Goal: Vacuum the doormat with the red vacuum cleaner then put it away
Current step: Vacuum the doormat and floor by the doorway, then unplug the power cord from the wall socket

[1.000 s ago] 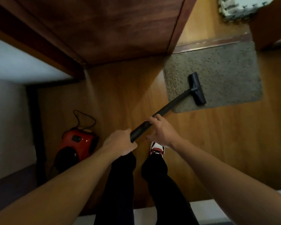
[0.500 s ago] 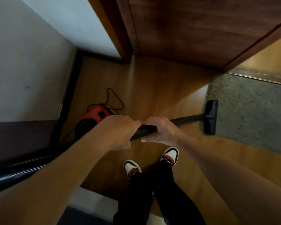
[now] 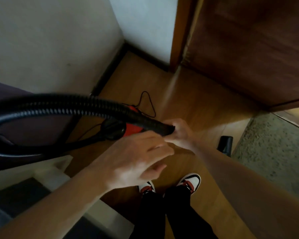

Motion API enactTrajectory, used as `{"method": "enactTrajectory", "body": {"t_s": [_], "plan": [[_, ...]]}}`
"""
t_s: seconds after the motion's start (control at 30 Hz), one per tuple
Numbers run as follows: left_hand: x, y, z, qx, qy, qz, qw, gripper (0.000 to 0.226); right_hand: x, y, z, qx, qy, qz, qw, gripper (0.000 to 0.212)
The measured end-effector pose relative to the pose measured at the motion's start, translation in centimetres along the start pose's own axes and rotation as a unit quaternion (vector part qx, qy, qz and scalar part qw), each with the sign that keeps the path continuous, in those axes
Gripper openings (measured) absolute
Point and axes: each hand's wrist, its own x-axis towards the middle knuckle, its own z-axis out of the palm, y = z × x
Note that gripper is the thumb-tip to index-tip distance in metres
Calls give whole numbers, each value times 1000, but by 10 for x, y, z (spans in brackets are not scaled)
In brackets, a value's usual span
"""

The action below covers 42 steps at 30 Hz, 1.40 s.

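While the right hand [image 3: 180, 133] grips the hose [image 3: 62, 105], blur leaves the left hand [image 3: 136, 161] unreadable.

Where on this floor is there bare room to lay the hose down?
Bare floor lies between the cord and the door, back to the wall corner. Crowded around the vacuum, where hose, left hand and right hand meet; the nozzle stands by the mat.
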Motion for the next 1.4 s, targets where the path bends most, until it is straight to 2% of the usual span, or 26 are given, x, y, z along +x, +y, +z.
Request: {"method": "enactTrajectory", "body": {"t_s": [0.17, 0.3, 0.37, 0.47, 0.57, 0.67, 0.77, 0.9, 1.03, 1.2, 1.4], "plan": [[-71, -32, 28, -71, 64, -203, 975, 36, 38, -13, 27, 43, 30, -16, 998, 21], [-100, -57, 46, -79, 36, -414, 906, 49, 63, -24, 48, 63, 48, -32, 996, 20], [-108, -71, 61, -79, 12, -471, 879, 55, 76, -27, 56, 60, 56, -48, 995, 18], [-109, -91, 89, -68, 6, -510, 858, 62, 95, -28, 62, 74, 78, -69, 992, 25], [-101, -115, 120, -61, 39, -526, 847, 64, 113, -23, 59, 81, 96, -97, 987, 27], [-86, -142, 155, -34, 69, -494, 866, 61, 129, -17, 52, 68, 126, -125, 982, 17], [-70, -176, 192, -19, 74, -488, 870, 64, 149, -9, 44, 56, 165, -138, 975, 15], [-55, -219, 252, 53, 2, -450, 891, 81, 181, 2, 34, 8, 231, -144, 962, 19], [-52, -242, 315, 96, -49, -429, 897, 81, 203, 7, 28, -10, 225, -161, 961, 12], [-44, -262, 362, 154, -19, -437, 886, 78, 220, 17, 19, -6, 229, -185, 956, 4], [-36, -272, 368, 219, -1, -447, 867, 80, 228, 20, 19, -3, 230, -204, 952, 9]]}}
